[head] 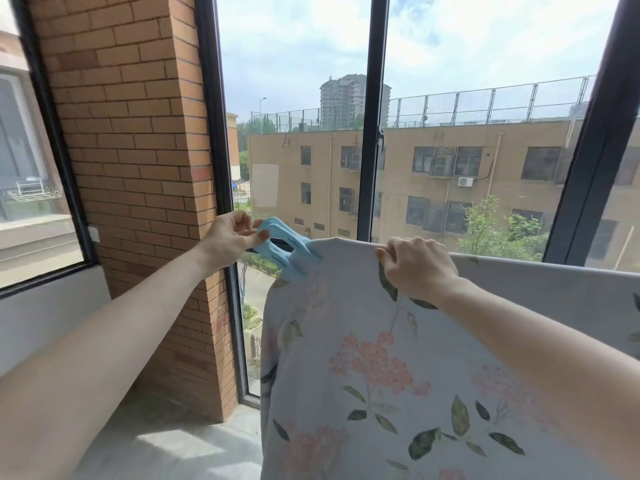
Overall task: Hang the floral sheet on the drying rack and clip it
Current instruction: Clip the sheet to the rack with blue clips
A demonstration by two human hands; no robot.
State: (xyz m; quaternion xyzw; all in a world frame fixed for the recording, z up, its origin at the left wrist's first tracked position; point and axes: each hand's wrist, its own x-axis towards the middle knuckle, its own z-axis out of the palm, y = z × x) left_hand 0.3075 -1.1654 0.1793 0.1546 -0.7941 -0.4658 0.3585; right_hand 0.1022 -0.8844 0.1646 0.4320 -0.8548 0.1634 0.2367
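Observation:
The pale floral sheet (pixel 363 358) with pink blossoms and green leaves hangs draped over the drying rack's bar (pixel 280 242), which shows only as a short dark stub at the sheet's left end. A large light-blue clip (pixel 289 252) sits over the sheet's top left edge on that bar. My left hand (pixel 230 237) pinches the clip's handle end with thumb and fingers. My right hand (pixel 417 265) grips the sheet's top fold a little to the right of the clip. Most of the rack is hidden under the cloth.
A brick pillar (pixel 138 150) stands at the left, between dark-framed windows (pixel 372 116). A grey sill and floor (pixel 166 441) lie below. Buildings and trees show outside the glass, close behind the rack.

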